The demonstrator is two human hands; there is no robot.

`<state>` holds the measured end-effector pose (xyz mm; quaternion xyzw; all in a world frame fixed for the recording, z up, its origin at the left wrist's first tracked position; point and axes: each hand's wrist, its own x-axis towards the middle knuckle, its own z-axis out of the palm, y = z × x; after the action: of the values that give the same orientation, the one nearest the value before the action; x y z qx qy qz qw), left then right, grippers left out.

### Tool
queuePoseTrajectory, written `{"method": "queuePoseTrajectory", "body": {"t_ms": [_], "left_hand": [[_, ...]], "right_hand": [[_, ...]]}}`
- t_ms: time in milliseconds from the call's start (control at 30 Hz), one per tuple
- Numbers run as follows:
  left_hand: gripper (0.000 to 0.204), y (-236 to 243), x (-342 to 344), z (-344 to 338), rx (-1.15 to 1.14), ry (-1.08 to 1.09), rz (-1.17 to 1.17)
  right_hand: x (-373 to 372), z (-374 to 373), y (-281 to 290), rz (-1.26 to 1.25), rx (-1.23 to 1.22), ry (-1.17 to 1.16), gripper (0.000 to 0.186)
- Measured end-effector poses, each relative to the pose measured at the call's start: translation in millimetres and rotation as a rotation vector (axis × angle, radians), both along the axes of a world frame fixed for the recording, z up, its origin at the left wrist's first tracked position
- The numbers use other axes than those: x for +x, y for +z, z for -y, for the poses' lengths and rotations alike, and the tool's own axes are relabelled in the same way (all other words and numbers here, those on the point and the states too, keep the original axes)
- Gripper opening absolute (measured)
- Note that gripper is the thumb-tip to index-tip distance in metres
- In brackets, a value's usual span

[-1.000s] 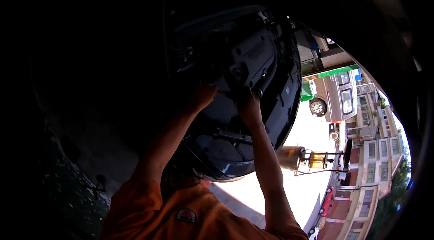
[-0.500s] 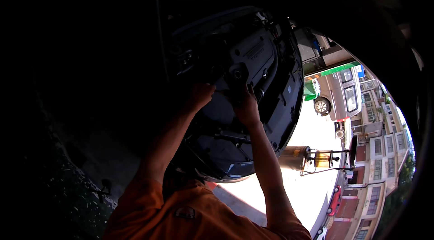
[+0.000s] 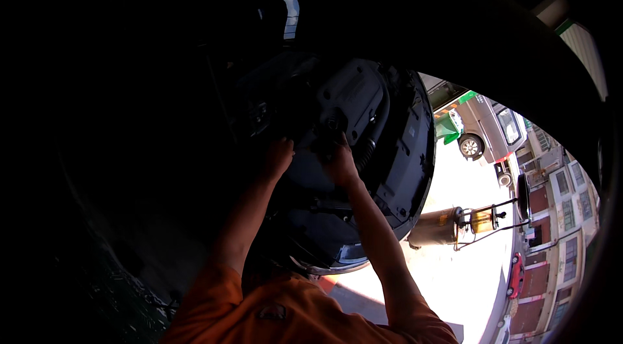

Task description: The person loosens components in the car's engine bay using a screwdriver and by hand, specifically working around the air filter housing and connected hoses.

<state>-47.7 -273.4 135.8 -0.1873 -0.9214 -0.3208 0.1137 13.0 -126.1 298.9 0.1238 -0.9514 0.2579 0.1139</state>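
In the head view, both arms reach into a car's shadowed engine bay, with its dark plastic engine cover (image 3: 354,88). My left hand (image 3: 279,158) is closed, its fingers curled round something too dark to make out, left of the cover's lower end. Just right of it, my right hand (image 3: 336,159) grips a dark object I cannot make out, below a round dark opening (image 3: 334,122) and beside a ribbed hose (image 3: 365,153). The tips of the fingers of both hands are partly lost in shadow.
The raised hood (image 3: 415,13) arches over the bay. Outside stand a metal drum with a yellow chamber (image 3: 435,227), a green bin (image 3: 448,127), a silver van (image 3: 487,123), a red car (image 3: 516,276) and buildings (image 3: 564,214). The left side is in deep shadow.
The view has shifted, so the engine bay sits lower in the picture and more of the hood shows. Both hands appear lower and slightly left, still in the same part of the bay.
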Motion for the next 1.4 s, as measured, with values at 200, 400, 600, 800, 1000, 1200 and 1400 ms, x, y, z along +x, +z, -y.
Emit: {"method": "queuePoseTrajectory", "body": {"t_ms": [200,400,600,800,1000,1200,1400], "left_hand": [[0.016,4,-2,-11,-0.297,0.003,0.243],[0.027,-8,-11,16,-0.5,0.023,0.249],[0.034,-5,-20,6,-0.706,-0.131,0.224],[0.025,-20,-39,19,-0.953,-0.162,0.043],[0.039,-26,-42,11,-0.66,0.151,0.269],[0.028,3,-50,2,-0.451,0.159,0.338],[0.052,2,-97,-22,-0.09,-0.207,0.304]], "right_hand": [[-12,-38,-42,0.087,0.063,-0.084,0.024],[7,7,-13,0.198,-0.117,-0.284,0.027],[21,-32,-42,-0.107,-0.049,-0.073,0.023],[72,-84,-8,-0.11,-0.415,-0.319,0.026],[77,-109,-16,-0.209,-0.553,-0.474,0.015],[38,-95,-59,-0.215,-0.639,-0.478,0.016],[-7,-81,-68,-0.18,-0.675,-0.479,0.014]]}}
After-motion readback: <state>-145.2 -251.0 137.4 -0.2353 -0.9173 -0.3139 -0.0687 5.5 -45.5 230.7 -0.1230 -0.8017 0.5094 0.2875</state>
